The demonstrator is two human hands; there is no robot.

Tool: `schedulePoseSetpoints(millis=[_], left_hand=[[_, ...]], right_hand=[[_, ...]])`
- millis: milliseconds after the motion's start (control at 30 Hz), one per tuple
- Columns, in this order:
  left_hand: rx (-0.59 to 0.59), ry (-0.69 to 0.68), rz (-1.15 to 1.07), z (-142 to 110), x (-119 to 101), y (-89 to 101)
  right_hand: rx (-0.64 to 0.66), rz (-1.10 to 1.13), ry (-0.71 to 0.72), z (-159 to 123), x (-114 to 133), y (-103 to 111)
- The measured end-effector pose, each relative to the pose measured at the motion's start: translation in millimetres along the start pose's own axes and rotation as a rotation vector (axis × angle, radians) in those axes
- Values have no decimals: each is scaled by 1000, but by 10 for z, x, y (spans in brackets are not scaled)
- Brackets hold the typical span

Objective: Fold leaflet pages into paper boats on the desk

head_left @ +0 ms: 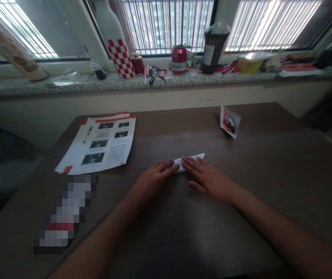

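A small folded strip of white paper (200, 156) lies on the table in front of me, its right end tapering to a point. My right hand (209, 178) presses flat on the middle of it, fingers stretched out and thumb apart on the tabletop. At the paper's left end rests my left hand (155, 176), with its fingers extended and the thumb laid on the paper. Both hands cover much of the strip, so its folds are mostly hidden.
Printed sheets (115, 153) lie at the table's back left, above a pixelated oblong object (67, 213). A folded, printed paper piece (230, 122) stands at the back right. A checkered bottle (121, 58), red can (179, 60) and dark drink cup (214, 50) line the windowsill (96, 88).
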State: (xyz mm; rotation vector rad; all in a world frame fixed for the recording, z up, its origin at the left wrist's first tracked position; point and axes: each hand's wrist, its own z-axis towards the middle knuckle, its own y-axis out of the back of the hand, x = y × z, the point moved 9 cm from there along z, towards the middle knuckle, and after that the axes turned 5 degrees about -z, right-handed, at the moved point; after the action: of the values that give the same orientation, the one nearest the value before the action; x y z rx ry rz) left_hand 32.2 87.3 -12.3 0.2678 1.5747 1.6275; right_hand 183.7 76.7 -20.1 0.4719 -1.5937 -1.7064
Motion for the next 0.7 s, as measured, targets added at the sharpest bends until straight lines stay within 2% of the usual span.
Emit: schedulePoseSetpoints(millis=[333,500,700], left_hand=[[139,-31,60,-3,-96,-125],[123,24,11,-13,-56,-93],[122,26,36,-32,-101,-88]], right_hand=[[21,-28,22,-38,-20,-90],[36,-28,16,-31,-21,-75],[17,-11,6,-19,-14,-55]])
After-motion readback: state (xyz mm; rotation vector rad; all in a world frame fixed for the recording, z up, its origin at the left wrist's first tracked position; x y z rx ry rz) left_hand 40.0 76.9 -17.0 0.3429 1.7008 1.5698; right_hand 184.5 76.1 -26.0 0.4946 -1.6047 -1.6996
